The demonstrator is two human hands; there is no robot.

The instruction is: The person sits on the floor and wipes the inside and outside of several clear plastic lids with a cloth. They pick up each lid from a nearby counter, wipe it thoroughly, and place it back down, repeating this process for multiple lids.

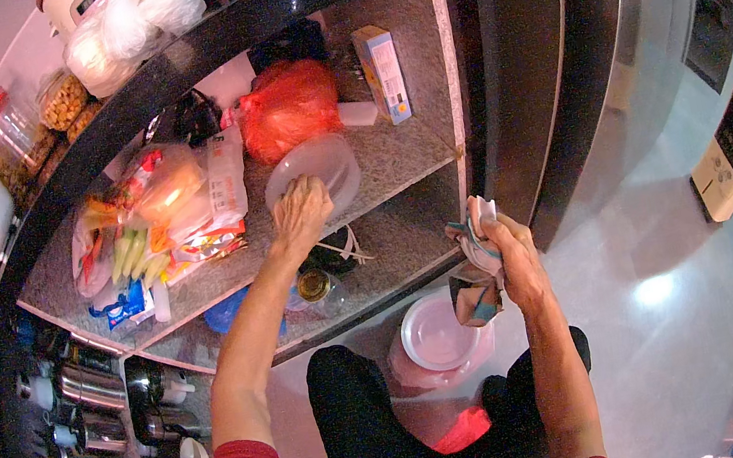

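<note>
On the upper stone shelf a round, translucent plastic bowl sits in front of a full red plastic bag. My left hand is closed at the bowl's near left side, fingers curled down on it; the fingertips are partly hidden. Off the shelf's right end, my right hand grips a crumpled cloth in grey, teal and brown, which hangs down from the fingers. Left of the bowl lie several food packets and a bag of long green vegetables.
A blue-and-white carton stands at the shelf's right end. The lower shelf holds a jar and a blue bag. Between my legs and the shelf are pale round tubs on the floor. A dark cabinet panel rises at right.
</note>
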